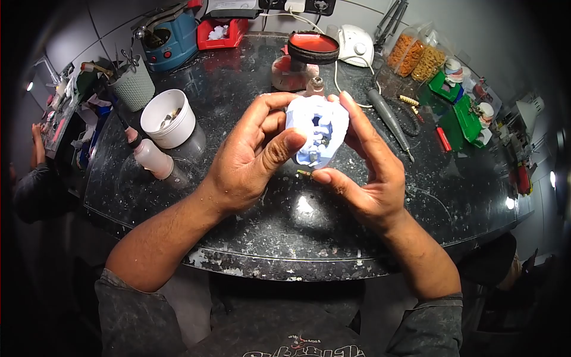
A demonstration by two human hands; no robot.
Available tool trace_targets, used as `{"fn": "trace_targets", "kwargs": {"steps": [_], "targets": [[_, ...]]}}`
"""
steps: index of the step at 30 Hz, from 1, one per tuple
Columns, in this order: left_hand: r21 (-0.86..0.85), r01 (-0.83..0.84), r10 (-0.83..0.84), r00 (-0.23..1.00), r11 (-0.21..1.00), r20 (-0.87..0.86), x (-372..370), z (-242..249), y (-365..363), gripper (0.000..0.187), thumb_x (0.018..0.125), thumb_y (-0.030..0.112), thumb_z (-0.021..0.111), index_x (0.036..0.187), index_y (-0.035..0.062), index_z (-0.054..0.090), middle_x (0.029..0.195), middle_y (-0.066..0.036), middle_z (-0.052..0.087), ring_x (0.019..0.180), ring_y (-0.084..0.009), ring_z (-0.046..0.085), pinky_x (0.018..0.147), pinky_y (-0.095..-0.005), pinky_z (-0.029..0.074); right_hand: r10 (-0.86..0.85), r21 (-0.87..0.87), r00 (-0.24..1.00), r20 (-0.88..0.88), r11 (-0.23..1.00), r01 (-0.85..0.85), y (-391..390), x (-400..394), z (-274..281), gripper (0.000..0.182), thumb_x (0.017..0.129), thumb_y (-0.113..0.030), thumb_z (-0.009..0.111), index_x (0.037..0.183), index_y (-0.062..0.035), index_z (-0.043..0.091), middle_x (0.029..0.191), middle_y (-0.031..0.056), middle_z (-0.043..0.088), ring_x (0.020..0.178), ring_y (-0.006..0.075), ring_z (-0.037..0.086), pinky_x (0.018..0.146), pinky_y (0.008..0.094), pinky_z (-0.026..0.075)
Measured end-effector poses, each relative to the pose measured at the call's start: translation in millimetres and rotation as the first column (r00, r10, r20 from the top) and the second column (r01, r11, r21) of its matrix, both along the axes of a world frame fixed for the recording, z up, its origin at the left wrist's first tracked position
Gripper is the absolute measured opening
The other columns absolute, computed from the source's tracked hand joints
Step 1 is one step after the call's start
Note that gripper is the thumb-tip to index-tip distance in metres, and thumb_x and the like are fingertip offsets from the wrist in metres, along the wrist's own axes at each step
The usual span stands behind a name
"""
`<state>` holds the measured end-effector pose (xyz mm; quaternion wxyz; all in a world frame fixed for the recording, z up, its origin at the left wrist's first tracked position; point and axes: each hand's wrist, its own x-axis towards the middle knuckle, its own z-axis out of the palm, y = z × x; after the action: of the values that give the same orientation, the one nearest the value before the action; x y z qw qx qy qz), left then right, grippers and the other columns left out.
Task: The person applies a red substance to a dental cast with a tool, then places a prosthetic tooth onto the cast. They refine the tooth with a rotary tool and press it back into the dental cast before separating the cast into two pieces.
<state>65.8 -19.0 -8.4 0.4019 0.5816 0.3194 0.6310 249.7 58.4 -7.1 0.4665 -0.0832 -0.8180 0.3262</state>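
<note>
Left hand [253,157] and right hand [363,172] are together holding a pale blue, rounded dental mould [316,130] with small metallic parts in its hollow, raised above the middle of the dark speckled stone worktop [250,226]. The left hand's fingers are curling around its left edge with the thumb pressing on the front; the right hand's fingers are lying nearly straight along its right edge, thumb under the bottom. A white round cup [169,118] and a squeeze bottle with a pink body [151,156] are standing well apart to the left.

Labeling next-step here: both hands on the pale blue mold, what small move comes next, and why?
Probably tilt the pale blue mold slightly toward the camera. The left hand has its thumb across the front and the right hand cups the other side, partly hiding the small pieces inside.
</note>
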Motion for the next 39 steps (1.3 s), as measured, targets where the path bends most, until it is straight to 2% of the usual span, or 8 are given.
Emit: {"fn": "trace_targets", "kwargs": {"steps": [13,15,17,22,29,33,35,39], "targets": [[0.064,-0.029,0.034,0.997,0.998,-0.068,1,2,-2,0.060,0.098,0.034,0.057,0.142,-0.0005,0.035,0.127,-0.013,0.055,0.118,-0.0159,0.053,0.099,-0.0294,0.042,-0.045,0.152,0.999,0.008,0.987,0.043,0,2,3,0.082,0.074,-0.009,0.081,0.143,0.0046,0.039,0.142,0.0236,0.046,0.133,0.0327,0.045,0.109,0.0400,0.038],[0.069,-0.189,0.201,0.931,0.980,-0.303,-2,3,-2,0.055,0.099,0.030,0.056,0.142,-0.0001,0.041,0.123,-0.009,0.054,0.116,-0.0151,0.052,0.100,-0.0281,0.040,-0.070,0.219,0.997,0.039,0.974,0.060,0,5,6,0.085,0.074,-0.005,0.080,0.145,0.0056,0.035,0.146,0.0246,0.041,0.136,0.0321,0.042,0.111,0.0405,0.036],[0.054,-0.171,0.179,0.957,0.984,-0.227,-1,-2,2,0.051,0.100,0.028,0.055,0.141,0.0002,0.044,0.121,-0.008,0.053,0.116,-0.0149,0.051,0.100,-0.0274,0.040,-0.214,0.418,0.973,0.084,0.894,0.160,1,6,9,0.084,0.070,-0.005,0.081,0.143,0.0048,0.039,0.145,0.0237,0.042,0.135,0.0346,0.043,0.111,0.0413,0.036],[0.020,-0.139,0.140,0.987,0.990,-0.073,1,1,0,0.048,0.098,0.025,0.058,0.137,-0.0009,0.049,0.123,-0.008,0.051,0.115,-0.0146,0.051,0.100,-0.0262,0.039,-0.284,0.507,0.959,0.018,0.829,0.236,2,1,8,0.077,0.070,-0.006,0.079,0.140,-0.0033,0.048,0.140,0.0171,0.048,0.129,0.0373,0.046,0.108,0.0460,0.039],[-0.025,-0.130,0.129,0.991,0.991,-0.035,10,7,-10,0.072,0.081,0.023,0.080,0.138,-0.0027,0.046,0.122,-0.009,0.054,0.115,-0.0169,0.054,0.100,-0.0299,0.043,-0.313,0.596,0.949,0.039,0.770,0.229,-5,-1,7,0.068,0.073,-0.008,0.076,0.136,-0.0030,0.052,0.139,0.0153,0.050,0.129,0.0350,0.046,0.107,0.0462,0.039],[-0.110,-0.113,0.124,0.988,0.987,0.091,8,9,-9,0.070,0.078,0.021,0.082,0.135,-0.0037,0.048,0.116,-0.007,0.057,0.110,-0.0165,0.057,0.097,-0.0296,0.047,-0.250,0.573,0.960,0.123,0.808,0.137,-5,2,12,0.066,0.073,-0.004,0.074,0.135,-0.0014,0.053,0.139,0.0162,0.051,0.127,0.0337,0.049,0.109,0.0450,0.037],[-0.023,-0.180,0.171,0.964,0.983,-0.206,0,10,-9,0.064,0.078,0.019,0.081,0.131,-0.0037,0.053,0.115,-0.007,0.057,0.108,-0.0150,0.058,0.094,-0.0285,0.047,-0.046,0.315,0.997,0.069,0.949,0.022,-1,3,11,0.067,0.072,-0.002,0.071,0.136,0.0007,0.051,0.137,0.0190,0.051,0.125,0.0337,0.051,0.108,0.0429,0.038],[0.092,-0.067,0.094,0.938,0.993,-0.333,-8,15,-8,0.062,0.073,0.014,0.083,0.127,-0.0037,0.056,0.115,-0.008,0.056,0.107,-0.0153,0.059,0.094,-0.0282,0.048,0.122,0.156,0.992,0.021,0.980,-0.124,12,12,19,0.065,0.072,-0.005,0.073,0.133,0.0031,0.053,0.131,0.0206,0.053,0.121,0.0307,0.055,0.100,0.0369,0.046]]}}
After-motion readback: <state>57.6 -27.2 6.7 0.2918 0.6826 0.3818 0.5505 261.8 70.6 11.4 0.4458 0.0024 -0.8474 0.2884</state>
